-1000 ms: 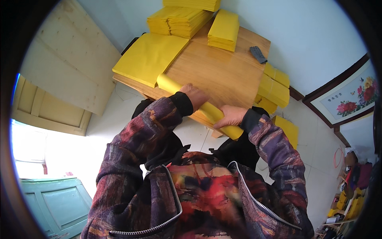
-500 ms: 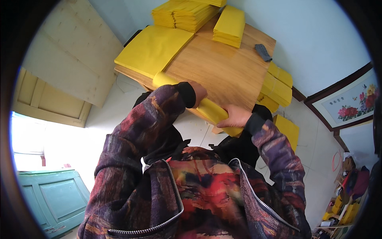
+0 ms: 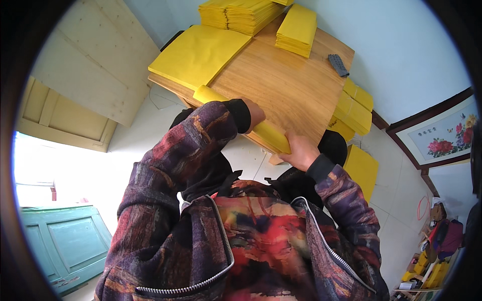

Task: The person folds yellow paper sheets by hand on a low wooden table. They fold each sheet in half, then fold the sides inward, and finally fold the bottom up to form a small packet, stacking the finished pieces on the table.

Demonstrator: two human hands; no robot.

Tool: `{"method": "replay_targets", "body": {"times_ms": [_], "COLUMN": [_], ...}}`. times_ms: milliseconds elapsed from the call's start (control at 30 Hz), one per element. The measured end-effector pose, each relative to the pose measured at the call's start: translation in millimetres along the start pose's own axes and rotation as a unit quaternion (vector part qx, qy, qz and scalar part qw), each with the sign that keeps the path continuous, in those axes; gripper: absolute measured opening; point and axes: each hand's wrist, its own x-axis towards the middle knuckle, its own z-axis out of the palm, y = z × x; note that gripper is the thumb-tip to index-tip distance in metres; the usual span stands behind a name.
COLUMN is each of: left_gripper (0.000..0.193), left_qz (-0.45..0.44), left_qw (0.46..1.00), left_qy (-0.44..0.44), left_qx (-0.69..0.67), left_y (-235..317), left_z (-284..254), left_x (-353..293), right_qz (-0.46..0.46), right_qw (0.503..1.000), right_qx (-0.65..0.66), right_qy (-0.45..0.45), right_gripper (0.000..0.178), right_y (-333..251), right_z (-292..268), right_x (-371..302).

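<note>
A folded or rolled yellow sheet (image 3: 273,137) lies slantwise along the near edge of the wooden table (image 3: 281,80). My left hand (image 3: 255,113) is closed over its middle, with most of the fingers hidden behind the cuff and the back of the hand. At the sheet's right end, my right hand (image 3: 301,151) grips it, the thumb side uppermost and the other fingers partly out of sight. Left of the sheet, a flat stack of yellow sheets (image 3: 201,54) covers the table's left corner.
Folded yellow bundles (image 3: 238,15) and a narrower yellow pile (image 3: 296,31) stand at the table's back. A dark grey object (image 3: 338,65) lies near its right edge. More yellow bundles (image 3: 351,113) sit beyond that edge. A framed flower picture (image 3: 437,133) is at right.
My right hand has shifted slightly up and now sits at the sheet's right end, which earlier stuck out past it. My left hand stays on the sheet. The view has shifted slightly.
</note>
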Motion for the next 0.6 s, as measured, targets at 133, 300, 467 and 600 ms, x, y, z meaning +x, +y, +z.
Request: {"method": "replay_targets", "body": {"times_ms": [133, 300, 467, 600], "left_gripper": [0.018, 0.04, 0.052, 0.042], "left_qz": [-0.004, -0.077, -0.245, -0.03], "left_qw": [0.992, 0.925, 0.738, 0.54], "left_qy": [0.123, 0.371, 0.589, 0.277], "left_qx": [0.036, 0.024, -0.22, -0.795], "left_y": [-1.8, -13.8, -13.4, -2.0], "left_z": [-3.5, 16.1, 74.2, 102.3], "left_x": [1.0, -14.8, -25.9, -25.5], "right_qz": [-0.004, -0.011, -0.024, -0.03], "right_qw": [0.921, 0.843, 0.83, 0.848], "right_qx": [0.371, 0.522, 0.549, 0.525], "right_qy": [-0.123, -0.131, -0.094, -0.068], "right_gripper": [0.056, 0.047, 0.04, 0.045], "right_y": [-1.5, 7.4, 1.0, -11.0], "right_z": [-1.4, 13.3, 29.7, 34.3], "right_x": [-1.5, -9.3, -19.3, -15.6]}}
